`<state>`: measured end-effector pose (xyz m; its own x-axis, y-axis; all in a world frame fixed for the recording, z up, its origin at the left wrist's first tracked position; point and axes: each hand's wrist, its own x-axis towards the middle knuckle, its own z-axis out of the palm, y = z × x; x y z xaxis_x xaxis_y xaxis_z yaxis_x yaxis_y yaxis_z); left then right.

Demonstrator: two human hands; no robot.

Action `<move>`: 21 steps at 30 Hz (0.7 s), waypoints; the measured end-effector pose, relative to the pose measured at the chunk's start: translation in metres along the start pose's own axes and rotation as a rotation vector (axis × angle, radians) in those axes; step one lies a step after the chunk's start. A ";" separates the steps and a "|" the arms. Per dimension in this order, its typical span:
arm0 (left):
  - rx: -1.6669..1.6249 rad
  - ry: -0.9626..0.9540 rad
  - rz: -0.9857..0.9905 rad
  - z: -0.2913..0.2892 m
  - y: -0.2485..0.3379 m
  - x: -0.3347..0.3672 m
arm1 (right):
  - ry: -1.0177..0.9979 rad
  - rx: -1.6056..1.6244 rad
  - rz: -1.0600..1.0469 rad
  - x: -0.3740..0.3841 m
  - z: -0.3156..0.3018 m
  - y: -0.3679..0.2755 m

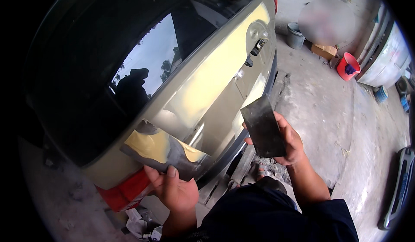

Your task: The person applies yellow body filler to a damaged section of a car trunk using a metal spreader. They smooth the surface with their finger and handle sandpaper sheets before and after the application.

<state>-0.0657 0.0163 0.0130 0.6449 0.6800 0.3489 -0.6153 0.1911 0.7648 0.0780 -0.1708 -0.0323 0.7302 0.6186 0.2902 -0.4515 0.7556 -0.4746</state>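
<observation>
Our grey sheet [176,154], smeared with yellow paste, sits just beyond the left hand [178,192], which pinches its near edge, palm turned up and thumb on the rim. To its right, our dark rectangular block [264,127] lies tilted over the palm of the right hand [292,144], which grips it with fingertips showing at its left edge; that forearm reaches up from the near side. Beyond both we see the car's tailgate [212,80] with pale yellow patches, the red tail light [123,191] near left, and a red bucket [347,65] far right.
</observation>
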 end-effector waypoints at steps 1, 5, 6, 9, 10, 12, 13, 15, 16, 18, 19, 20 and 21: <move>-0.020 -0.039 -0.015 -0.001 -0.001 0.001 | -0.034 -0.061 0.046 -0.007 -0.003 0.001; -0.207 -0.125 -0.271 0.001 -0.004 -0.004 | -0.182 -0.125 0.285 -0.039 -0.011 0.011; -0.272 -0.169 -0.387 0.006 -0.006 -0.003 | -0.222 -0.108 0.352 -0.043 -0.009 0.013; -0.402 -0.243 -0.683 0.010 -0.012 -0.013 | -0.261 -0.098 0.468 -0.038 0.003 0.022; -0.387 -0.268 -0.712 0.011 -0.014 -0.015 | -0.274 -0.113 0.400 -0.033 0.000 0.026; -0.346 -0.297 -0.751 0.019 -0.015 -0.022 | -0.162 -0.165 0.325 -0.029 -0.009 0.019; -0.322 -0.301 -0.762 0.026 -0.014 -0.025 | -0.094 -0.206 0.282 -0.027 -0.017 0.016; -0.286 -0.311 -0.740 0.037 -0.015 -0.034 | -0.002 -0.236 0.241 -0.031 -0.029 -0.004; -0.275 -0.319 -0.709 0.041 -0.016 -0.039 | 0.065 -0.267 0.208 -0.033 -0.039 -0.012; -0.225 -0.303 -0.579 0.050 -0.020 -0.048 | 0.097 -0.220 0.185 -0.046 -0.053 -0.034; -0.187 -0.276 -0.472 0.054 -0.022 -0.051 | 0.064 -0.266 0.176 -0.056 -0.051 -0.044; -0.156 -0.256 -0.370 0.061 -0.026 -0.055 | 0.039 -0.318 0.160 -0.072 -0.047 -0.056; -0.126 -0.200 -0.313 0.070 -0.029 -0.061 | 0.016 -0.366 0.138 -0.086 -0.044 -0.062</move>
<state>-0.0552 -0.0804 0.0073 0.8781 0.4262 0.2175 -0.4177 0.4610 0.7830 0.0659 -0.2801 -0.0642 0.6843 0.7037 0.1913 -0.3354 0.5366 -0.7743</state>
